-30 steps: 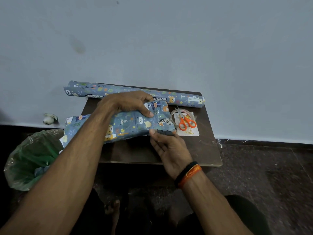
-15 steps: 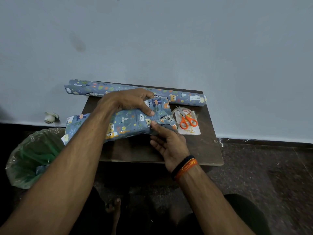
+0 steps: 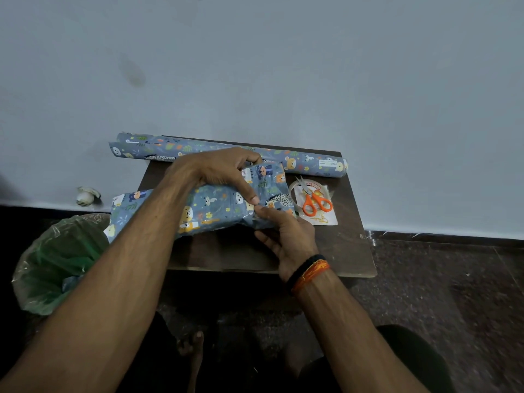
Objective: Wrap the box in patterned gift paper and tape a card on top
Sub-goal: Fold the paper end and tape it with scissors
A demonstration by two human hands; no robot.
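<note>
The box (image 3: 215, 205), wrapped in blue gift paper with cartoon animals, lies lengthwise on the small dark table (image 3: 348, 251); loose paper sticks out past its left end. My left hand (image 3: 224, 171) lies over the top of the box, fingers curled over the far edge and thumb pressing the front near the right end. My right hand (image 3: 286, 236) is at the front right corner, its thumb tip touching the paper fold beside my left thumb, the other fingers relaxed below. The white card (image 3: 323, 219) with gold writing lies to the right under orange scissors (image 3: 316, 204).
A roll of the same paper (image 3: 312, 163) lies along the table's far edge by the wall. A clear tape roll (image 3: 310, 184) sits under the scissor blades. A bin lined with a green bag (image 3: 56, 262) stands left of the table. My bare foot (image 3: 192, 347) shows below.
My right hand has moved up and in, bringing its thumb against the paper fold next to my left thumb. The left hand has kept its hold on top.
</note>
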